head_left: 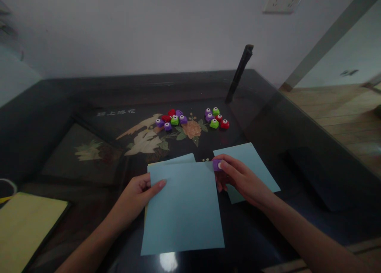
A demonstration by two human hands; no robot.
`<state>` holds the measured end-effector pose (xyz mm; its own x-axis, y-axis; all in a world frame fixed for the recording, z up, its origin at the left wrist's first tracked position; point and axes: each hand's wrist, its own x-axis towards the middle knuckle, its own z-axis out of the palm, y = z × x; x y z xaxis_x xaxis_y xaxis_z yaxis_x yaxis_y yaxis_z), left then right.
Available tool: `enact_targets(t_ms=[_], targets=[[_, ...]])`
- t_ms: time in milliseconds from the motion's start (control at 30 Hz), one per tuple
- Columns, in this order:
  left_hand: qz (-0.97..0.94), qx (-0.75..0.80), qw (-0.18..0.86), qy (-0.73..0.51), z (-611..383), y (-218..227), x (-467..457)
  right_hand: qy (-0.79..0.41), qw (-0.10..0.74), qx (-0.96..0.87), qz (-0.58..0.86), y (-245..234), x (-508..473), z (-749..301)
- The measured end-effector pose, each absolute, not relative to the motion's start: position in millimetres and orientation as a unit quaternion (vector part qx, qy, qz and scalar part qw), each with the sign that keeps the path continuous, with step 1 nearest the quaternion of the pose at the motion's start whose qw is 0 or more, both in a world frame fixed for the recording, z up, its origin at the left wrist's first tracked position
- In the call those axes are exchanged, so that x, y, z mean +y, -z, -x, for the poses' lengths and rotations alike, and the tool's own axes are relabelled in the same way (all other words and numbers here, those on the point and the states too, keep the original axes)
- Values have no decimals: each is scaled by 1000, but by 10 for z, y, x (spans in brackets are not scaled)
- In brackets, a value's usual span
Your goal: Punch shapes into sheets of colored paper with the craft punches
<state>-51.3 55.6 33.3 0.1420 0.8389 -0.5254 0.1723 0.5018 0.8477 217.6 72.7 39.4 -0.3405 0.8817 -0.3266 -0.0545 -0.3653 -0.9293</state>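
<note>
- L hand (141,193): thumb atop, other fingers curled at L margin of light-blue paper sheet (184,213); grip narrow, sheet held betw. them.
- R hand (238,175): thumb & index closed on purple mini paper punch (217,165), its white button facing up; punch at sheet's upper R corner.
- Held sheet: centered toward tabletop's (98,221) near edge, overlapping a 2nd blue sheet (178,159) that shows behind its upper margin.
- Loose blue sheet (258,167): partly beneath R forearm & hand, toward tabletop's R edge.
- L punch cluster (174,121): approx. 7 pcs., red, purple & 1 green, beside a printed peony (192,129), toward tabletop's far edge.
- R punch cluster (214,124): 6 pcs. (2 purple, 2 green, 2 red), apart from L cluster.
- Black post (239,72): tilted, near tabletop's far R corner.
- Yellow sheet (35,213): near tabletop's L edge.
- Dark flat obj. (318,177): by tabletop's R edge; identity unclear.
</note>
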Motion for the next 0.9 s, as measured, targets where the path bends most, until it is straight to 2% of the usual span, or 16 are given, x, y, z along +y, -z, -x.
enact_targets(t_ms=[900], targets=[[-503,605,573,-228,510,-312,542,-661,293,-468,508,-306,722,-2155]])
